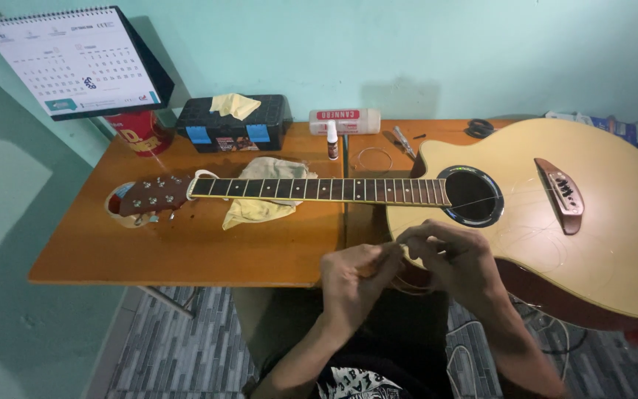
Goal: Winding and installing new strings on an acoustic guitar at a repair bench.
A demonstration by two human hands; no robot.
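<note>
We see an acoustic guitar [592, 222] lying face up across the wooden bench [186, 251], body at the right, neck running left to the headstock [153, 198], which rests on a tape roll [116, 207]. Both hands meet just in front of the guitar's lower edge near the sound hole [472, 196]. Left hand [356, 284] has fingers pinched narrow on a thin guitar string [400, 247]; right hand [455, 258] also has fingers closed narrow on that same string, the two hands touching or nearly so. The string is fine and hard to trace; loose loops of it lie over the guitar top near the bridge [564, 193].

A yellow cloth [260, 210] sits under the neck. Behind: a black toolbox [234, 125] with another yellow cloth on top, a small dropper bottle [331, 140], a white box [345, 120], a coiled string [373, 159], a screwdriver [404, 140], scissors [479, 128], a red tin [138, 133] and a desk calendar [75, 63].
</note>
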